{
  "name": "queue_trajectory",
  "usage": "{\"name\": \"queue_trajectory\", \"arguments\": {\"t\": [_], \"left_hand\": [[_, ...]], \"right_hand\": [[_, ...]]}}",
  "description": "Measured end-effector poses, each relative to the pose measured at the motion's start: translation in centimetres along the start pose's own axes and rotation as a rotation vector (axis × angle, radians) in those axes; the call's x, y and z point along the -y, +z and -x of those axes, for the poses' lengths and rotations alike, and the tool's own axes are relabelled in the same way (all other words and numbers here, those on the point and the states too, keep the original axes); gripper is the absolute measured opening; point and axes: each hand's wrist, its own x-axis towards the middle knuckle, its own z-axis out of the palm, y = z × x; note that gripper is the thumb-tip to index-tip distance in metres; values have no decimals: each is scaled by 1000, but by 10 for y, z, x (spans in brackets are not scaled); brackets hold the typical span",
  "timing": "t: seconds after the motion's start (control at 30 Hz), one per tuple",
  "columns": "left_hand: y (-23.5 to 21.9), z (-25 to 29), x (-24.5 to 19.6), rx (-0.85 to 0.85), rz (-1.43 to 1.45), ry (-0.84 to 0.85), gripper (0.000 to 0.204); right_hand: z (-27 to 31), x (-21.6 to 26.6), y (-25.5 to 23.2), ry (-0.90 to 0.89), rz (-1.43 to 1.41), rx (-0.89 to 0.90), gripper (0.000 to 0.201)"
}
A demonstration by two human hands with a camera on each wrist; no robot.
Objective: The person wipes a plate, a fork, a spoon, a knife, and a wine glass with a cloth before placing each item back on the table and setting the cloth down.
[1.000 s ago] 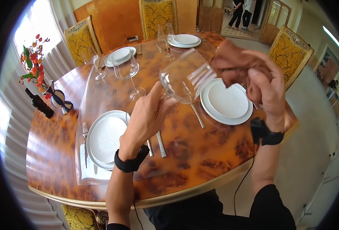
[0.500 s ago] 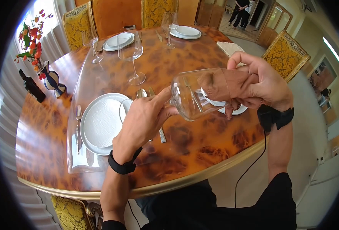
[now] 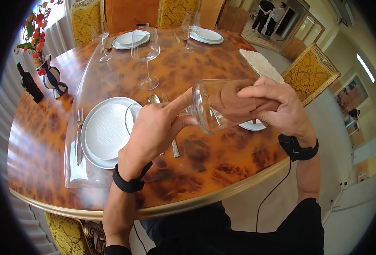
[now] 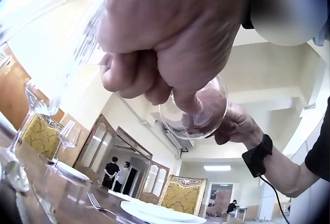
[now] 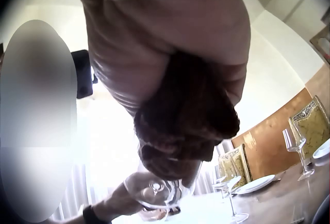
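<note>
A clear wine glass [image 3: 205,102] lies sideways in the air above the table, its bowl toward the right. The left hand [image 3: 156,121] pinches it at the stem end near the base of the bowl; the glass foot shows by the wrist. The right hand [image 3: 283,106] grips a brown cloth [image 3: 232,100], part of it inside the bowl, with fingers at the rim. In the left wrist view, the left hand [image 4: 170,33] is in front of the bowl. The cloth [image 5: 180,126] hangs bunched under the right hand [image 5: 170,38] in the right wrist view.
A white plate stack [image 3: 105,131] with a fork [image 3: 79,123] and other cutlery stands at the left front. Behind are a standing wine glass [image 3: 146,53], more glasses and plates. A dark bottle [image 3: 29,83] and flower vase [image 3: 52,78] stand at far left; chairs surround the table [image 3: 205,170].
The right hand has brought the cloth to the glass and into its bowl. The glass has turned from tilted to nearly level. The view has shifted a little.
</note>
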Motion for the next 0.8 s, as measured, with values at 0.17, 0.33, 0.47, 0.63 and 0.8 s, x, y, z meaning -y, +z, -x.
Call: {"name": "queue_trajectory", "arguments": {"t": [0.17,0.33,0.47,0.63,0.8], "left_hand": [[-2,0,2,31,18,-33,63],[-7,-1,-8,93,37,-78,78],[6,-1,-9,-29,10,22,84],[17,1,0,-168,-88,85,88],[17,-1,2,-167,-96,62,90]], "right_hand": [[5,16,-16,139,-1,109,54],[10,-10,2,-8,165,-90,44],[1,-2,24,254,-148,-23,43],[-6,-12,27,406,-514,41,30],[1,-6,13,14,326,89,37]]}}
